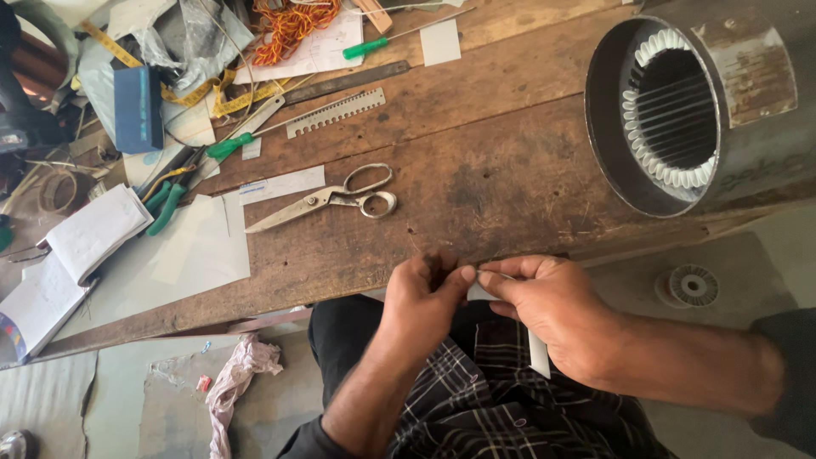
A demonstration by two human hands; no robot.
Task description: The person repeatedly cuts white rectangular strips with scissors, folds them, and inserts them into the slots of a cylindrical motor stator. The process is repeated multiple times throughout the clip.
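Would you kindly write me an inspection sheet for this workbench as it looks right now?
Surface: worn wooden bench, scuffed and stained.
Job's things: white paper strip pinched between both hands; metal cylinder lined with white inserts at the right.
Clutter: scissors, green-handled pliers, green screwdriver, notched metal strip, open notebook, paper sheets.
Hands: left hand and right hand meet over the lap, fingers closed on the strip.
Cables: orange cord bundle at the far edge.
Surroundings: crumpled rag on the floor.
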